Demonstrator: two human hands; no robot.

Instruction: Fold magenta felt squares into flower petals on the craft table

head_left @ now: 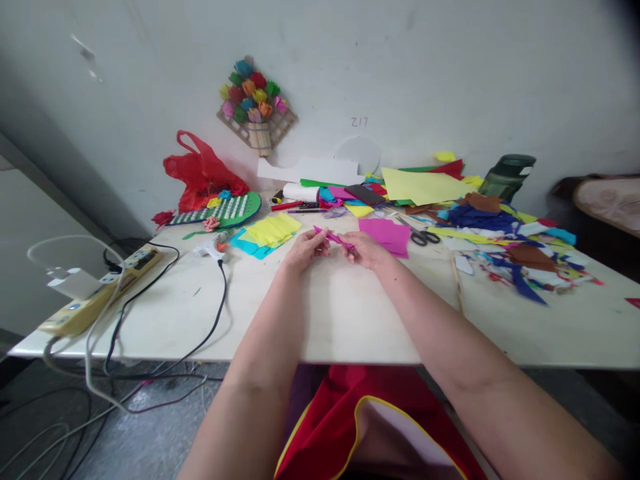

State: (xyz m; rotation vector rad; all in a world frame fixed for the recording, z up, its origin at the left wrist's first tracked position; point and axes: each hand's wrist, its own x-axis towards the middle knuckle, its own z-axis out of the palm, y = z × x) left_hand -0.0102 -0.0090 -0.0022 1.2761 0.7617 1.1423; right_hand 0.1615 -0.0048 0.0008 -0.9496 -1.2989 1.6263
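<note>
Between my two hands is a narrow piece of magenta paper (327, 234), folded or rolled, held just above the table. The fingers of my left hand (306, 249) pinch its left part. My right hand (364, 249) grips the right end, partly hiding it. Flat magenta sheets (385, 236) lie right behind my right hand. Beyond my left hand rest yellow paper sheets (273, 229) on top of blue ones (250, 245). Black-handled scissors (425, 238) lie to the right of the magenta sheets.
A hot glue gun (214, 249) with a black cord and a yellow power strip (100, 293) occupy the table's left. Coloured scraps (530, 260) heap on the right beside a dark green bottle (509, 175). A red plastic bag (200, 170) stands at the back left.
</note>
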